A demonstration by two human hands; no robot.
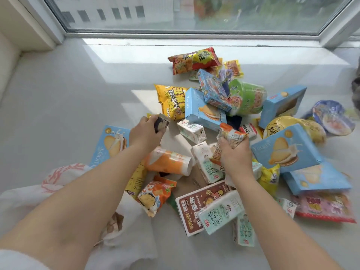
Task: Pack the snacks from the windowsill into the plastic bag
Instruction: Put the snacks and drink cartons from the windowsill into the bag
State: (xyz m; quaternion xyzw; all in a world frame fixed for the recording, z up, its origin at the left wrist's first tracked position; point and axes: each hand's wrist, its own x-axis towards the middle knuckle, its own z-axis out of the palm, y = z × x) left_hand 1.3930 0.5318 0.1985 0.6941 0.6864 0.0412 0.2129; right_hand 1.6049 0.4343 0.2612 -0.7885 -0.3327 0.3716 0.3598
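Both grips closed: left hand [145,133] small packet [161,124], right hand [234,152] wrapper [228,140].

Both arms outstretched, left hand [145,133] and right hand [235,154] clenched.

I can't see most of the plastic bag [64,178]: my left forearm covers it and the frame's left edge cuts it off. At the windowsill's [58,106] right edge, a dark blurred shape [356,88] stays unidentifiable, cropped by the frame.

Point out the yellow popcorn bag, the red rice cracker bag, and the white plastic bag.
yellow popcorn bag [172,103], head view, front panel middle.
red rice cracker bag [193,60], head view, front middle.
white plastic bag [25,199], head view, crumpled side.
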